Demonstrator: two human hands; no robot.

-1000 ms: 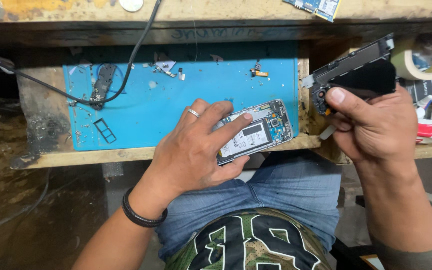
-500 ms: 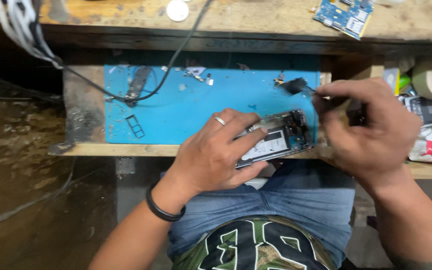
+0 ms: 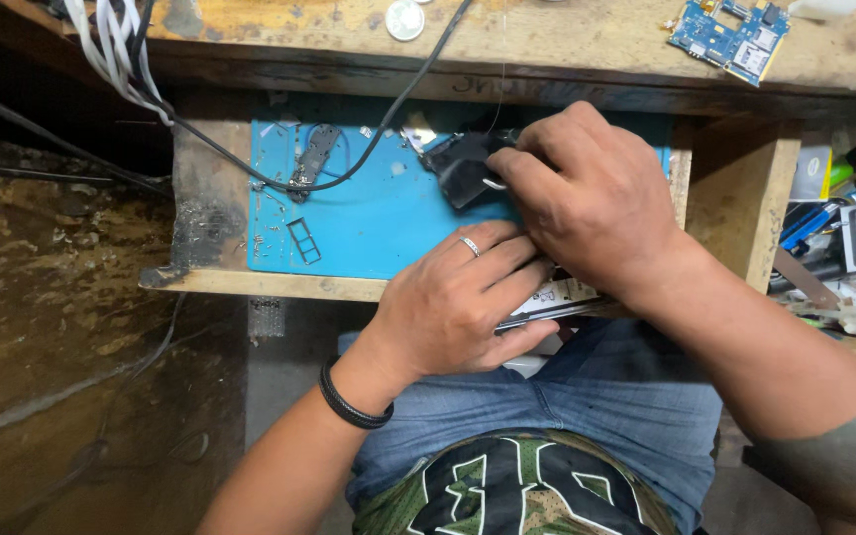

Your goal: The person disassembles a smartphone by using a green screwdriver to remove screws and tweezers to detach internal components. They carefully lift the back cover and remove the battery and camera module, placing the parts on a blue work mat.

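Note:
My left hand (image 3: 463, 297), with a ring on one finger and a black band at the wrist, grips an opened phone (image 3: 559, 301) at the front edge of the wooden bench. Most of the phone is hidden under both hands. My right hand (image 3: 587, 198) reaches across above it and holds a black phone part (image 3: 463, 168) down over the blue work mat (image 3: 369, 223).
On the mat lie a small rectangular frame (image 3: 302, 241), a dark metal strip (image 3: 315, 159) and small loose bits. A black cable (image 3: 388, 114) crosses the mat. A blue circuit board (image 3: 730, 28) sits on the upper shelf. Tape, tools and boxes crowd the right side (image 3: 844, 238).
My right hand has swung the black part from high at the right down and left onto the mat, crossing over my left hand. The view has shifted left.

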